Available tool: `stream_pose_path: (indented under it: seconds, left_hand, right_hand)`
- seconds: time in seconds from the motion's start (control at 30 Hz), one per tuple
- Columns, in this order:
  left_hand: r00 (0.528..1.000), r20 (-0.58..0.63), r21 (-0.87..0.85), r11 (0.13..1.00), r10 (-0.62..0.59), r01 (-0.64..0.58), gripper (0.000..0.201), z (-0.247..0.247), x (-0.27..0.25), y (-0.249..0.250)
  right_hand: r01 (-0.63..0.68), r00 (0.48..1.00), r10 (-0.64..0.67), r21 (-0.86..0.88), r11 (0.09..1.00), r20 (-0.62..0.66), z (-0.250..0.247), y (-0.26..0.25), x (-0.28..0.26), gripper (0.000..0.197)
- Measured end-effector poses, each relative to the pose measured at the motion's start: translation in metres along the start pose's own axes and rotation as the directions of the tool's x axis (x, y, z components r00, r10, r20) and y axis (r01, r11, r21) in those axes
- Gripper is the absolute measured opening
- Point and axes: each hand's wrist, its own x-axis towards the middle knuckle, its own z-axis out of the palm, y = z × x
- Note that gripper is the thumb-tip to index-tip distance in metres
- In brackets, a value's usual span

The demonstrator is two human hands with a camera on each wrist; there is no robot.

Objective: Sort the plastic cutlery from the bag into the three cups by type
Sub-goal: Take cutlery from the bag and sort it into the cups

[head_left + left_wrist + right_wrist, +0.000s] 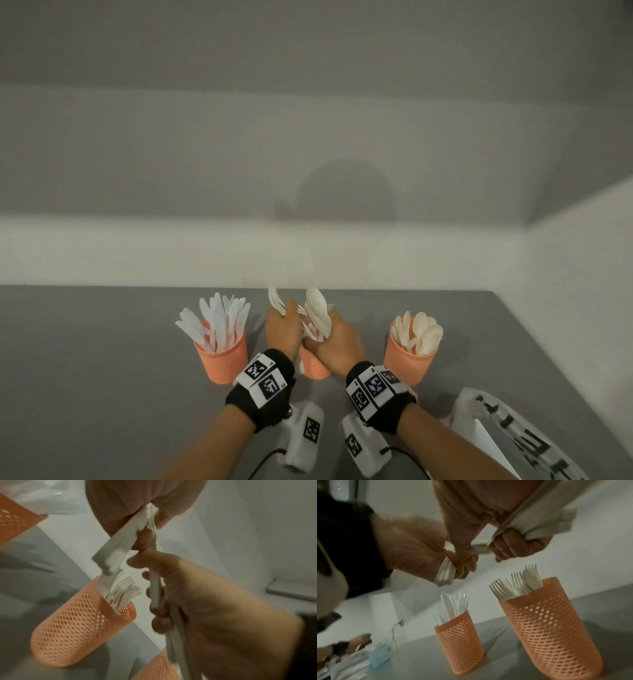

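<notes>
Three orange mesh cups stand in a row on the grey table point(102, 342). The left cup point(221, 356) holds knives, the right cup point(409, 356) holds spoons, and the middle cup point(315, 368), mostly hidden behind my hands, holds forks point(518, 585). Above the middle cup my right hand point(339, 339) grips a thick bundle of white cutlery point(317, 311), with spoon bowls showing on top. My left hand point(284, 329), close beside it, grips a few white pieces point(275, 301) by their handles point(445, 574). What kind of pieces they are I cannot tell.
The printed plastic bag point(507, 438) lies at the table's near right. A white wall point(308, 240) rises just behind the cups, and another closes the right side. A blue pack point(379, 654) lies far off to the left in the right wrist view.
</notes>
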Motion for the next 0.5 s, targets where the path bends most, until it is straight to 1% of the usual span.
stream_pose_path:
  seconds: [0.1, 0.17, 0.23, 0.3, 0.37, 0.43, 0.5]
  left_hand:
    - [0.997, -0.070, -0.074, 0.997, -0.035, 0.030, 0.027, -0.010, 0.010, 0.010]
    - [0.996, -0.075, -0.115, 0.993, -0.050, 0.041, 0.027, -0.016, 0.015, 0.015]
    - [0.999, -0.024, -0.093, 0.995, -0.032, 0.030, 0.031, -0.020, 0.018, 0.016]
    - [0.998, 0.065, 0.033, 0.999, -0.013, 0.010, 0.035, -0.022, 0.016, 0.014]
    - [0.984, 0.172, 0.127, 0.992, -0.043, 0.021, 0.036, -0.021, 0.008, 0.010]
    - [0.961, 0.261, 0.108, 0.992, -0.095, 0.068, 0.028, -0.016, -0.001, 0.005]
    - [0.952, 0.281, 0.079, 0.992, -0.118, 0.099, 0.023, -0.011, -0.006, 0.002]
  right_hand:
    - [0.009, 0.999, -0.014, 0.099, 0.995, 0.051, 0.003, 0.001, 0.001, 0.057]
    - [-0.004, 0.998, -0.005, 0.143, 0.990, 0.064, 0.003, -0.001, -0.001, 0.046]
    - [-0.031, 0.998, 0.020, 0.183, 0.983, 0.063, 0.002, -0.003, -0.001, 0.032]
    - [-0.032, 0.999, 0.025, 0.204, 0.978, 0.038, 0.002, -0.002, 0.001, 0.028]
    - [-0.002, 1.000, 0.002, 0.171, 0.985, 0.001, 0.004, -0.001, 0.005, 0.025]
    - [0.034, 0.999, -0.033, 0.150, 0.988, -0.009, 0.007, 0.001, 0.007, 0.020]
    - [0.058, 0.998, -0.057, 0.151, 0.987, -0.008, 0.006, 0.001, 0.007, 0.018]
